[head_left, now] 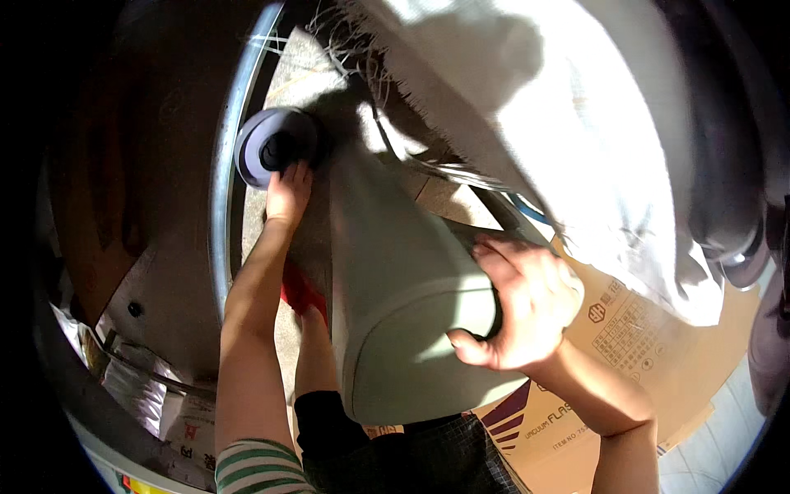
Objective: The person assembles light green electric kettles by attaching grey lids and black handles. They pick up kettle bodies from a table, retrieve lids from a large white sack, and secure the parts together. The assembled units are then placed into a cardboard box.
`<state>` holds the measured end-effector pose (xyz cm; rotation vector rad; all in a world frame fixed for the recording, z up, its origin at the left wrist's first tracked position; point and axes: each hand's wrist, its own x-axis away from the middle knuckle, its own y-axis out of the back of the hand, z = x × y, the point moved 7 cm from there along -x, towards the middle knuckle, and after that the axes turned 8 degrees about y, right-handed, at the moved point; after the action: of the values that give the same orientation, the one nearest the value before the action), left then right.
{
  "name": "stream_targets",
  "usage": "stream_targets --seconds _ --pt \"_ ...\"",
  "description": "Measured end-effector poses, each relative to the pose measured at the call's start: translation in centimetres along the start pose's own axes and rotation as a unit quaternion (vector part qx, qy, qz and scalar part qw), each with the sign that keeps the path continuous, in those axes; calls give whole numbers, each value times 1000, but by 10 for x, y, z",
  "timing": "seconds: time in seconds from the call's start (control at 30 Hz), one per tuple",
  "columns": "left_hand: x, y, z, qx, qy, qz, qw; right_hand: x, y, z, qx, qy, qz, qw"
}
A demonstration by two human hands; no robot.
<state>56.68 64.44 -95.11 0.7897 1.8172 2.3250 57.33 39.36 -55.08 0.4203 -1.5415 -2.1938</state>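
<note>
My left hand (290,195) reaches forward to a round lilac-grey piece (249,152) with a dark centre. Its fingers bend over the inner rim, and their tips are lost in the shadow there. Between my arms lies a large grey-green smooth piece (411,354), broad and rounded at the near end and running away from me into shadow. My right hand (531,300) grips its right side, thumb apart from the fingers, beside a dark gap at the edge. What lies beneath this piece is hidden.
A white woven sack (592,148) with a frayed edge hangs at the upper right. Printed cardboard (642,329) spreads below it. A curved metal bar (224,189) runs along the left, beside a dark brown panel (156,272). Something red (301,288) shows near my left forearm.
</note>
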Motion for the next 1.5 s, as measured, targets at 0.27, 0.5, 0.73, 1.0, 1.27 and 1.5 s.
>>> stream_targets --seconds 0.27,0.5,0.73,1.0,1.27,1.5 --pt "16 -46 33 62 123 -7 990 -8 7 7 -40 -13 -8 999" --pt "160 97 35 254 238 -179 920 2 25 16 -11 -38 17 999" --pt "279 375 58 514 301 -94 798 11 44 22 2 -98 77 992" --pt "282 592 62 573 29 -214 790 115 71 27 -40 -352 33 935" --pt "82 842 52 493 -222 -296 787 36 304 92 -42 -336 -362 868" --pt "-15 702 77 735 144 -227 622 -93 349 8 128 -215 -273 929"
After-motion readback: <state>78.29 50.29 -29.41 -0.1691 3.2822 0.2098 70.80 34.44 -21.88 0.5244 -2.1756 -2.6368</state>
